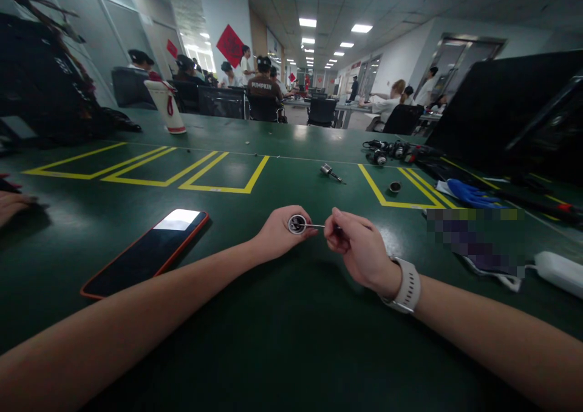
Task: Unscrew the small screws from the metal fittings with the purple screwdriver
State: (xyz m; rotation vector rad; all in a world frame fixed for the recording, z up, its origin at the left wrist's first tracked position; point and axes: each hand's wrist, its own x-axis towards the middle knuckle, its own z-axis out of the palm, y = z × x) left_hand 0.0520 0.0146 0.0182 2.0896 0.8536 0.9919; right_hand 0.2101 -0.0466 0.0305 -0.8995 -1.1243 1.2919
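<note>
My left hand (283, 233) is wrapped around a small round metal housing (297, 224), its open end turned towards me. Some parts show inside the rim, too small to make out. A thin metal rod (315, 226) runs from the housing into the closed fingers of my right hand (357, 245). Its far end is at the opening, and those fingers hide the other end. Beyond my hands lies a small metal cylinder with a thin shaft (327, 170). Farther right, a small metal ring or cup (395, 187) sits between yellow tape lines.
A phone in an orange case (146, 254) lies left on the green table (273, 351). At right are a blue glove (471, 192), a pixelated pouch-like item (473, 242) and a white object (560, 270). Several metal parts (387, 151) and a white cup (167, 105) stand farther back. Another person's hand (16, 206) shows left.
</note>
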